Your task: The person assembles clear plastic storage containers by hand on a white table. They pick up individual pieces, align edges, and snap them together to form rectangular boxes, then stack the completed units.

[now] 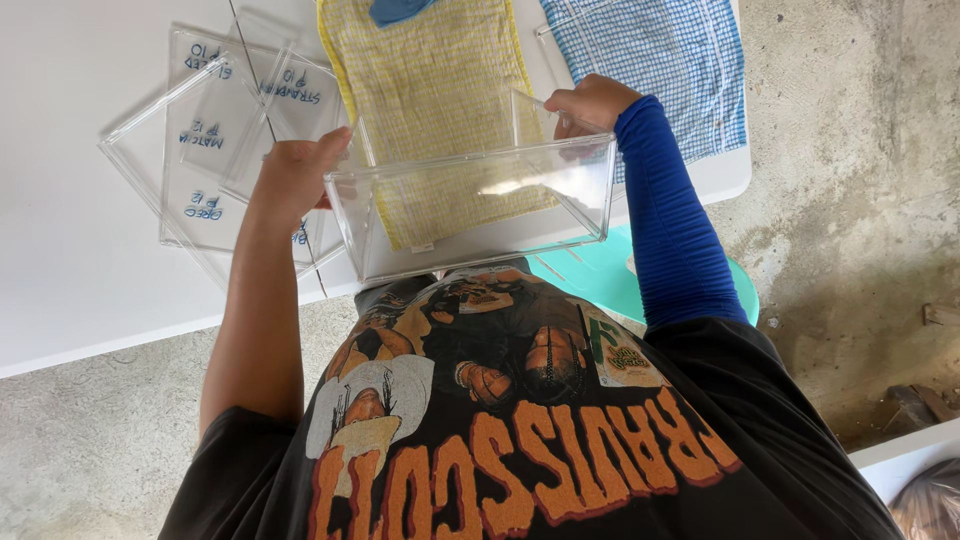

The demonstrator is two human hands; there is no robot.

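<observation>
Nearest the camera is the person's black printed T-shirt (pixel 520 420), and just beyond it a clear plastic box (pixel 470 205) held up over the near edge of the white worktop (pixel 70 260). The left hand (pixel 295 175) is closed around the box's left wall, thumb side to the plastic. The right hand (pixel 590 100), on an arm in a blue sleeve (pixel 670 220), grips the far right corner of the rim, fingers curled over the edge. The box is off the surface and looks empty, though glare on its walls makes that hard to be sure of.

On the worktop to the left lie several clear flat lids (pixel 210 140), overlapping and fanned, each with blue handwriting. Behind the box a yellow checked cloth (pixel 430 70) is spread out, with a blue checked cloth (pixel 660 60) beside it on the right. A teal stool (pixel 600 275) shows under the box.

As for progress, the box is in hand and lifted; none of the lids is on it, and the cloths lie flat and untouched by either hand.
</observation>
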